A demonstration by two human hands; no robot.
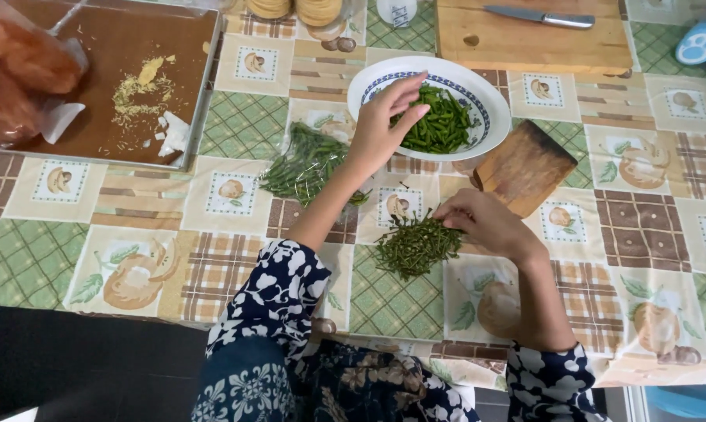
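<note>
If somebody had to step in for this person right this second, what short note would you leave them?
Left hand: reaching over the white bowl, fingers pinched above the green chillies in it.
Right hand: resting on the pile of green stems on the tablecloth.
Done, by the look of it: many chillies already in the bowl, stems heaped apart.
Left: the clear bag of chillies beside the bowl still holds plenty.

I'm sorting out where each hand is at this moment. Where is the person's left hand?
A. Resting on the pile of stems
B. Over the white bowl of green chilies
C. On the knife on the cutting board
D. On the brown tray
B: the left hand reaches over the rim of the white bowl holding green chilies, while the right hand is at the pile of stems.
</note>
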